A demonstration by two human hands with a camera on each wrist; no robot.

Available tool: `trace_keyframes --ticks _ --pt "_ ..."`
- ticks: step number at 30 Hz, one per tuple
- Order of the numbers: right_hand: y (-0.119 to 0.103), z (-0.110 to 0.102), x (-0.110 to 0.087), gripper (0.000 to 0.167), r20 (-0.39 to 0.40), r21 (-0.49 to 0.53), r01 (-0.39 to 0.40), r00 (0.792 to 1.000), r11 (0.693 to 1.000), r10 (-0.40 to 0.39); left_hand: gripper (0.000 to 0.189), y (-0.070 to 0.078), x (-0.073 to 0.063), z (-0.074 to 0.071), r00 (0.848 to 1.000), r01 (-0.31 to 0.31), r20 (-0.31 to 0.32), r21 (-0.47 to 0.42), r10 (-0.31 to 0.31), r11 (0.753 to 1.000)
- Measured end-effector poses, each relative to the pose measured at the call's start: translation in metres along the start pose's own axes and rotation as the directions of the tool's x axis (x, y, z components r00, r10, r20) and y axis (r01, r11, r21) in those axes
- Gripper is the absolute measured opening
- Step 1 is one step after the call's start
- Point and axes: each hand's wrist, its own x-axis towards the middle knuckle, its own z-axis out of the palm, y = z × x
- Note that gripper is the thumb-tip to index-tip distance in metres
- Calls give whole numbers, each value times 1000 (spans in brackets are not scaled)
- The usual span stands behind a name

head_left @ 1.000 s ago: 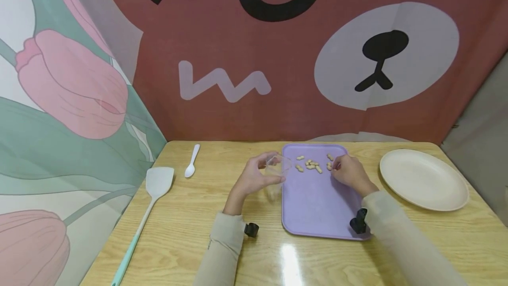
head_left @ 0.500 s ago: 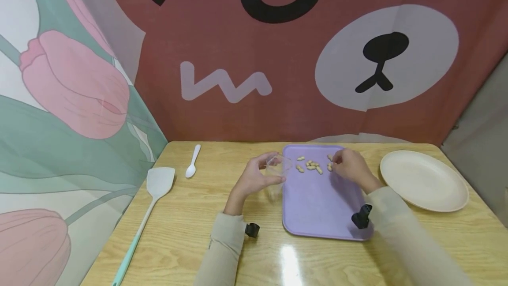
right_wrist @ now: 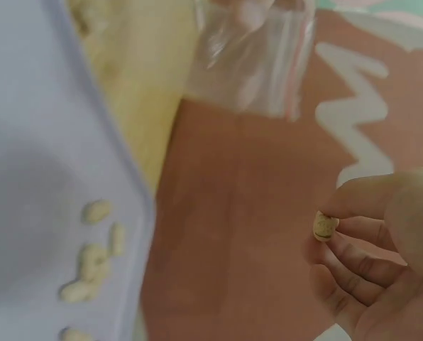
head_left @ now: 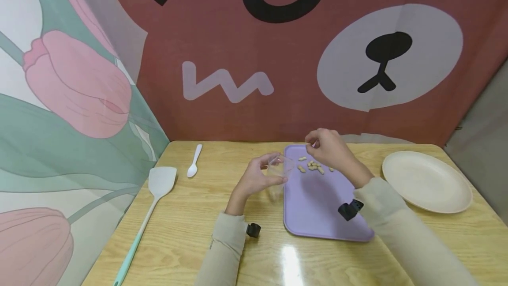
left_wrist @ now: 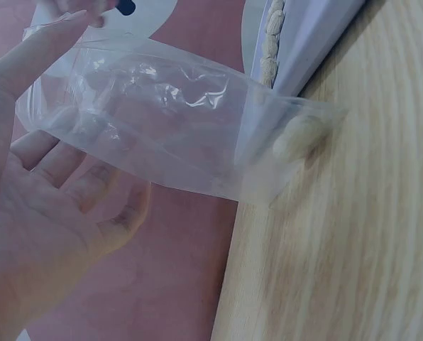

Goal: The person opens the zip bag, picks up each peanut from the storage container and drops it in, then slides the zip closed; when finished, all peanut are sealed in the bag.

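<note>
My left hand (head_left: 255, 175) holds a clear plastic zip bag (left_wrist: 176, 121) by its mouth, thumb and fingers spreading it wide. One or more peanuts (left_wrist: 300, 137) lie in the bag's bottom corner, low by the table at the tray's left edge. My right hand (head_left: 331, 149) is raised above the back of the purple tray (head_left: 317, 215). Between its thumb and fingertips it pinches a single peanut (right_wrist: 325, 226), clearly seen in the right wrist view. Several loose peanuts (head_left: 313, 166) lie on the far part of the tray, some perhaps hidden by my right hand.
A beige oval plate (head_left: 426, 181) sits right of the tray. On the left of the wooden table (head_left: 214, 189) are a white spoon (head_left: 194, 161) and a long spatula (head_left: 162, 182) with a green handle. A printed cloth (head_left: 222, 118) hangs behind the table.
My right hand has picked a peanut from the tray's right side, lifted it, and moved left toward the bag. The left hand and bag have stayed almost still.
</note>
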Motion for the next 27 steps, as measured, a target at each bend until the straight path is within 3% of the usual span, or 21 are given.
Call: trace_keyframes --ticks 6,12,18,27 --pt "-32 2 7 11 18 34 91 996 995 -92 70 -1 -2 -1 1000 14 9 11 -14 1000" --pt "-50 14 12 12 42 58 173 984 983 -175 72 -1 -2 -2 1000 -9 8 1 9 1000" --pt "-54 23 13 14 63 54 169 983 984 -172 67 -1 -2 -1 999 -37 6 16 37 999" --pt "-56 29 13 14 95 50 159 982 986 -163 66 0 -1 -2 1000 -23 0 32 23 999"
